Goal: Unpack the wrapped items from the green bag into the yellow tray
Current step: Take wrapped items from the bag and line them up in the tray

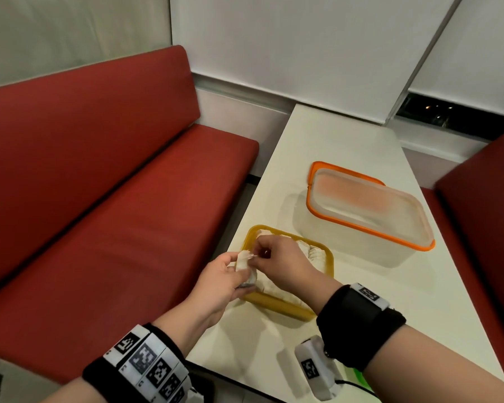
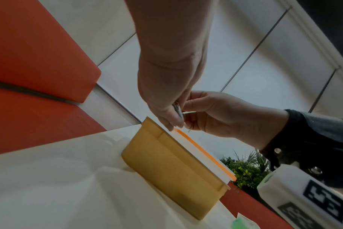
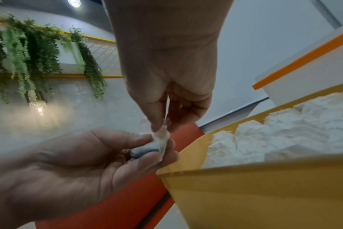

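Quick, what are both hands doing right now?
Left hand: holding a wrapped item.
Right hand: pinching the wrapping at that item's top.

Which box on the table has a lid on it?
The clear box with the orange-rimmed lid, farther back. The yellow tray by the hands is open, white wrapped items showing.

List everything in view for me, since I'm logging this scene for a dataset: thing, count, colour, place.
wrapped item in hand: one, white wrap over something dark, held beside the tray's near-left corner
wrapped items in tray: several, exact count unclear, white, inside the yellow tray
yellow tray: one, yellow, near edge of the table
lidded box: one, clear with an orange rim, behind the tray
table: one, white
benches: two, red, on either side of the table
hanging plants: green, on the far wall
left hand: cradles the wrapped item
right hand: fingers pinch the wrap's top
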A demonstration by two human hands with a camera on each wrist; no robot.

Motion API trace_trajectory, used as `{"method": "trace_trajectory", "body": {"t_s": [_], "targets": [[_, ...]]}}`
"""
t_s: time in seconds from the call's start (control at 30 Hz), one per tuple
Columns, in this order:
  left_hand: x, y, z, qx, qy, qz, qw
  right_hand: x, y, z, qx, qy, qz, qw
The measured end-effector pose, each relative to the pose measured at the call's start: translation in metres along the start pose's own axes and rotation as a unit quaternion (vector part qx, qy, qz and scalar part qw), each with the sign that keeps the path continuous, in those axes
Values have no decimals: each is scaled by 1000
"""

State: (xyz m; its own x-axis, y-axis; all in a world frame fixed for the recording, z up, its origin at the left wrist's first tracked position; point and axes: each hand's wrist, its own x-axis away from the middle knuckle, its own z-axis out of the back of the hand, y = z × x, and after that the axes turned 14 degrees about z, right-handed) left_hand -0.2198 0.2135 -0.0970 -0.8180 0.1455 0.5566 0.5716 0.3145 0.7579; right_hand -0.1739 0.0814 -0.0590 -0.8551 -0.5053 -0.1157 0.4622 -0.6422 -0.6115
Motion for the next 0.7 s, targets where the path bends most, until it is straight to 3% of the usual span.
{"method": "trace_trajectory", "body": {"t_s": [0.1,0.27,0.43,0.57,0.7], "targets": [[-3,1,-6,1,9,-4,1000,4,5,3,31,7,-16,999],[-5,1,-8,6,12,-5,1000,9,12,12,-30,28,-36,999],[-13,4,7,5,70,-24,997,8,14,16,-60,62,-53,995],[-18,3,24,18,104,-30,994,3,19,11,8,13,-56,998],[-12,2,27,17,104,-36,994,-3,24,-2,60,-102,-78,990]]}}
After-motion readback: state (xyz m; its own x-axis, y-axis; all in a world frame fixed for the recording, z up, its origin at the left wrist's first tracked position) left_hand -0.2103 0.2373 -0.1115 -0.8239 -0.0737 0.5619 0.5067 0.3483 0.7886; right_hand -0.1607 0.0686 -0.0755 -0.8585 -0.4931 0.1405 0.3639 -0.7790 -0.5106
